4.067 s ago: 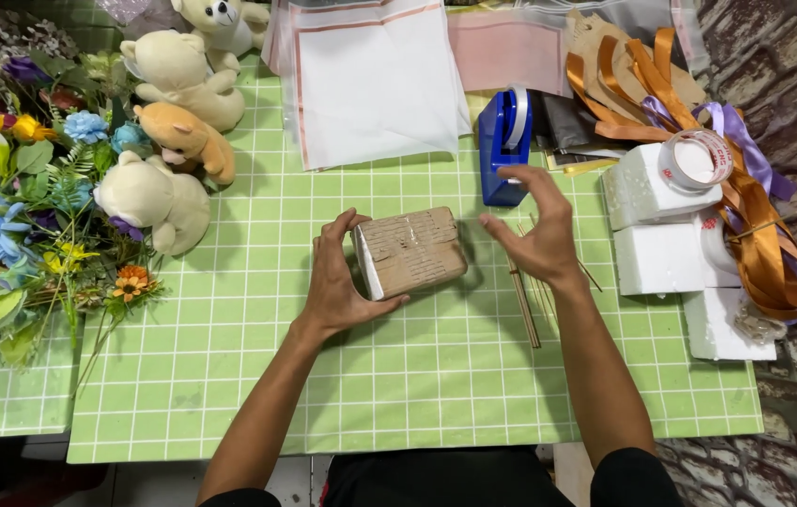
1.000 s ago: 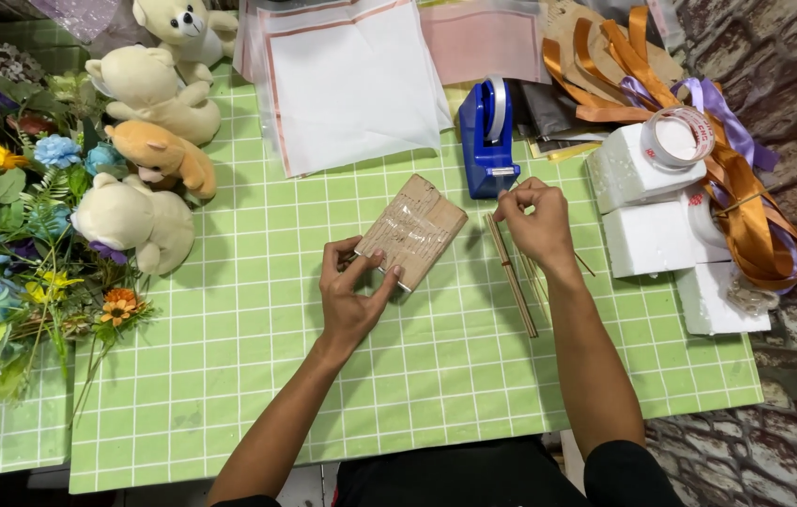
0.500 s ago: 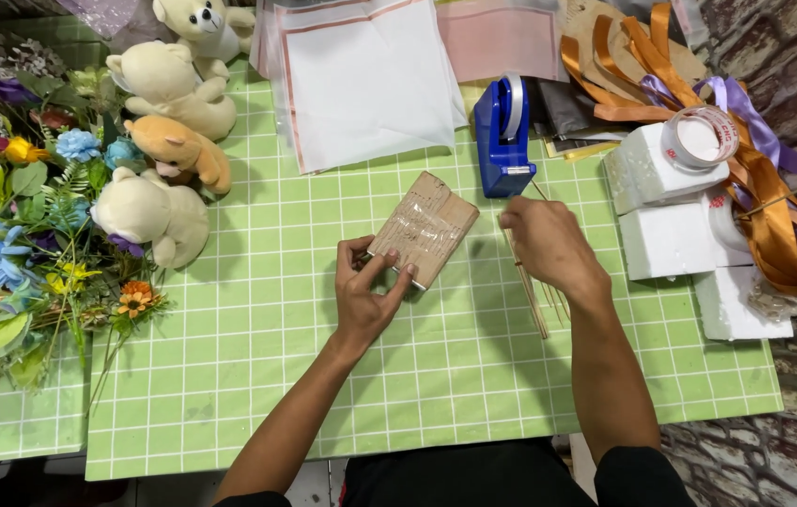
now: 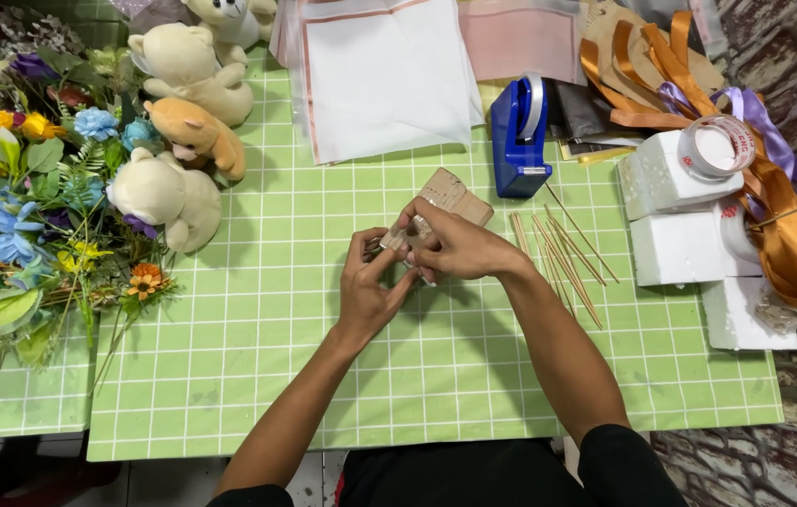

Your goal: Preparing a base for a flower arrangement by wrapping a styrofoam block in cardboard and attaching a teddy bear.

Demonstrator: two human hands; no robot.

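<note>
1. I see left hand [image 4: 372, 286] and right hand [image 4: 450, 246] together, both pinching the brown box [image 4: 445, 202] at mat [image 4: 323, 376] centre.
2. Skewers [image 4: 563, 253] lie just right; tape dispenser [image 4: 520, 136] behind.

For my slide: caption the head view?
Left hand and right hand grip small tan wrapped box over green checked mat.

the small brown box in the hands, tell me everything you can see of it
The small box looks like tan, kraft-like card, flat and rectangular, with faint markings on top. It is tilted at an angle above the green checked tablecloth, in front of the blue tape dispenser. The right hand covers its near end; the left hand meets it there with its fingertips.
</note>
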